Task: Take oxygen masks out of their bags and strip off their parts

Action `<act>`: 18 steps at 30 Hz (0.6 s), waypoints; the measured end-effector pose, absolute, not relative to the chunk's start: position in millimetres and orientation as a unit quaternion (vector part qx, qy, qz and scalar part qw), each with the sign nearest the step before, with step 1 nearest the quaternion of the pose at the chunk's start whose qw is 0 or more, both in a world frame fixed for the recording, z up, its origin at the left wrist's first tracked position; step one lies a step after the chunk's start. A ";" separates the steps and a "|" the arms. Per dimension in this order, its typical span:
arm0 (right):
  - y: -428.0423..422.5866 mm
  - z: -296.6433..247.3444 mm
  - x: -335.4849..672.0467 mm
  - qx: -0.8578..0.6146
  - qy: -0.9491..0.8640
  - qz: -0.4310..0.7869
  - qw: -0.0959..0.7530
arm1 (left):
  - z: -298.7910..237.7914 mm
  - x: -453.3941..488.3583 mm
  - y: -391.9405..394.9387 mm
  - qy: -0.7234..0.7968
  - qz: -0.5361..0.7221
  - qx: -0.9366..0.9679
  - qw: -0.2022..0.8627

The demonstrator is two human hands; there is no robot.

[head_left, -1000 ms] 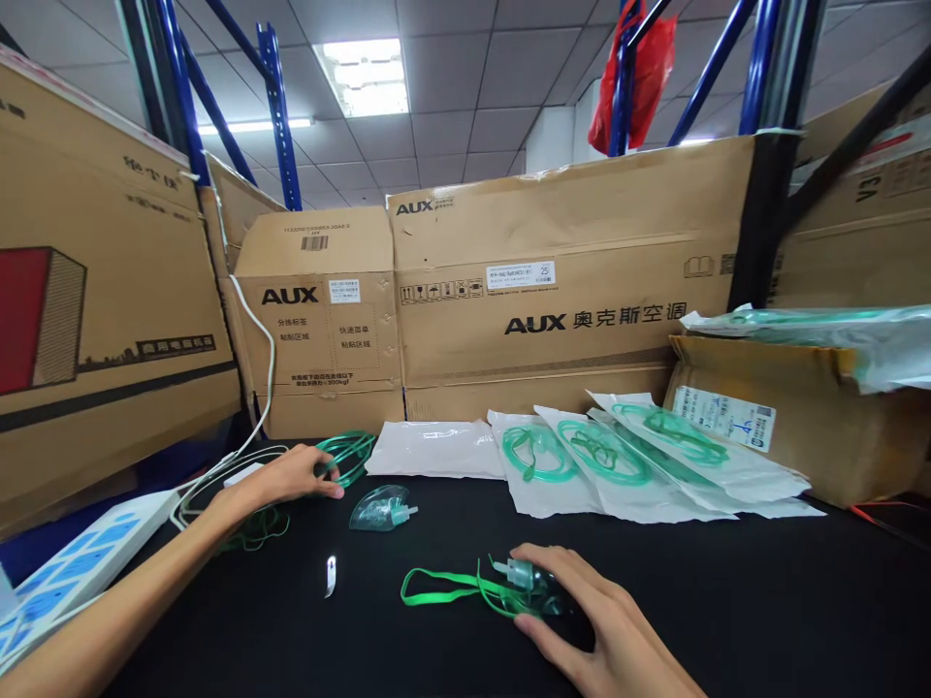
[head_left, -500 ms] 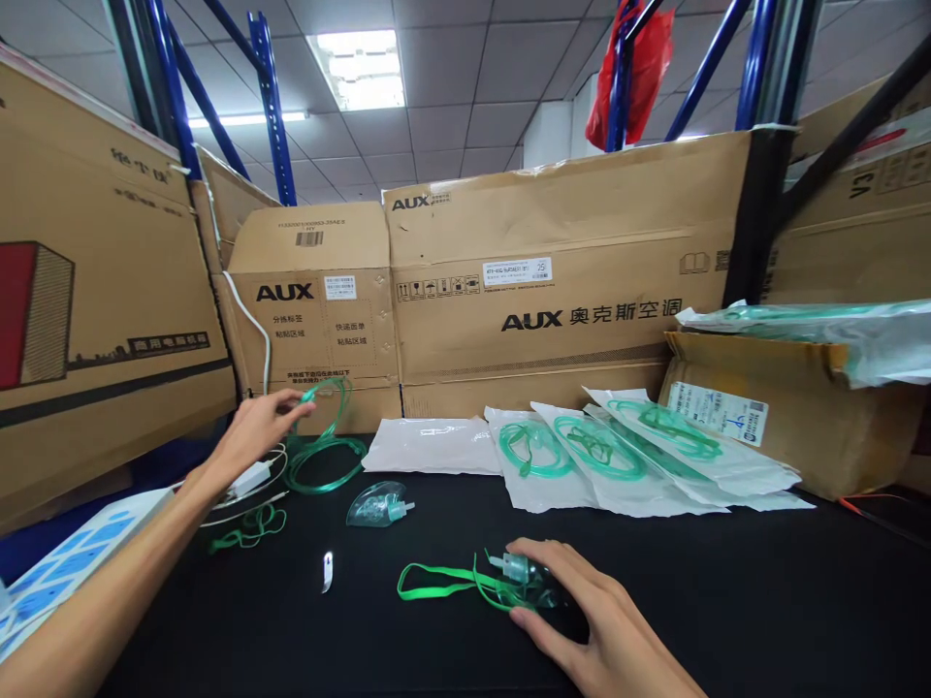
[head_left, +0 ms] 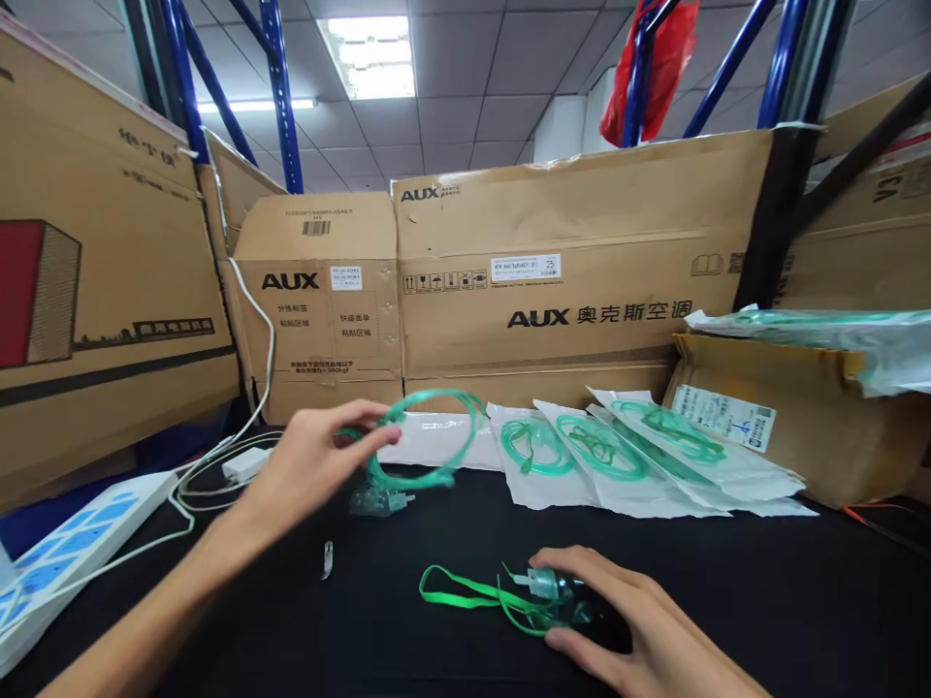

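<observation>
My left hand [head_left: 320, 456] pinches a coil of green tubing [head_left: 429, 480] between thumb and fingers, holding it up over the black tabletop. Behind and below the coil lies a clear mask with a pale green connector [head_left: 393, 501], partly covered. At the front right my right hand [head_left: 618, 611] curls its thumb and fingers around a second clear oxygen mask [head_left: 578, 613]. A green elastic strap [head_left: 465, 599] trails leftward from this mask. The small clear-and-silver strip [head_left: 327, 560] lies between the two hands, nearer the left forearm.
Several white packets with green tubing [head_left: 596, 451] lie at the back right, beside an open carton [head_left: 786, 407]. A white packet [head_left: 436, 441] is behind the coil. A power strip [head_left: 87, 553] and white cables [head_left: 196, 485] occupy the left. Large cardboard boxes [head_left: 582, 223] wall the back.
My left hand has lifted the tubing coil off the tabletop and brought it to the right. My right hand and its mask have shifted slightly right and nearer.
</observation>
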State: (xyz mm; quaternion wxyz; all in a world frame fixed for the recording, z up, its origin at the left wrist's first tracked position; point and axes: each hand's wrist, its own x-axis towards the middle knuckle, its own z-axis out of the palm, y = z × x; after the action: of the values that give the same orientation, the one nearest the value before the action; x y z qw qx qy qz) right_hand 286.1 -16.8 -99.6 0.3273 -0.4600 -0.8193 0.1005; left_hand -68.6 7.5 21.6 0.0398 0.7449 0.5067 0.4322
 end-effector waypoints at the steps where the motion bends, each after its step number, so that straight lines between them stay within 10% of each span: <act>1: -20.2 -95.5 291.6 -0.465 -0.820 0.102 0.316 | 8.7 -58.5 1.2 0.483 0.422 0.767 0.022; 18: -22.5 -54.0 384.9 -0.522 -0.788 -0.030 0.326 | -80.0 -51.1 -54.6 0.489 0.221 0.836 0.117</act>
State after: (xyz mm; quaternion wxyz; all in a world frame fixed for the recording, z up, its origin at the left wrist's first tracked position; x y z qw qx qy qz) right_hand 384.9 -22.5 -54.0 0.3260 -0.5215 -0.7879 -0.0302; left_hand -51.1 -54.6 -80.0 0.1173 0.8356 0.4892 0.2209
